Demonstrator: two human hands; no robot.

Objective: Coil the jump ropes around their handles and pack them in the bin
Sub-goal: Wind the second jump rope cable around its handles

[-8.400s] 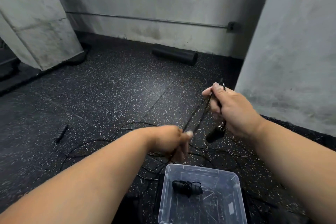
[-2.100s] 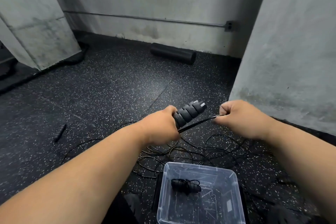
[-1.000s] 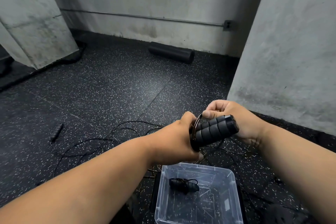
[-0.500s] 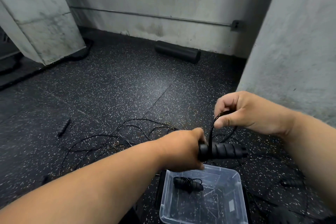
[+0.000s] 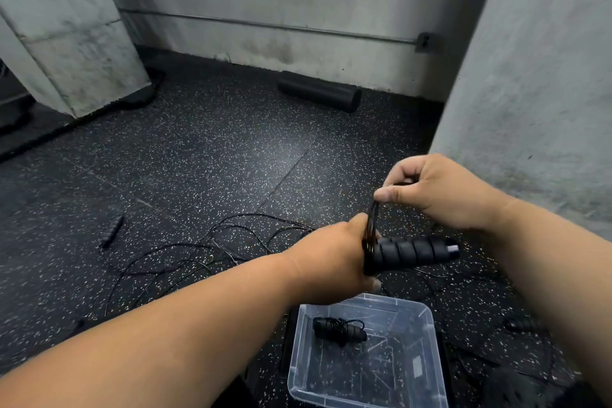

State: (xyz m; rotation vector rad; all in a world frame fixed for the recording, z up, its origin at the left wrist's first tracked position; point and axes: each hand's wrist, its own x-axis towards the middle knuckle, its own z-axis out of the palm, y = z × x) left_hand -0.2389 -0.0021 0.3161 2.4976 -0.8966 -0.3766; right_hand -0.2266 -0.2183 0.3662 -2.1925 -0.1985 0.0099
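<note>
While the ribbed handle (image 5: 417, 250) now lies level above the clear bin (image 5: 427, 371), left hand (image 5: 331, 262) gripping its base, the right hand (image 5: 437, 190) pinches the cord (image 5: 372, 219), pulled shorter and tighter than half a second ago. Another wrap is going on; one coiled rope (image 5: 339, 331) already sits in the bin, loose cord (image 5: 205, 245) left on the floor.

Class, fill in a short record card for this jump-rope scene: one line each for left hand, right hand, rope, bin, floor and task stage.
left hand: left hand grips the ribbed handle, held roughly level
right hand: right hand pinches the cord above the handle
rope: few turns wound at the handle's left end; loose cord lies tangled on the floor
bin: clear bin holds one coiled rope
floor: stray handle, foam roller by the wall
task stage: winding, not yet packed
</note>
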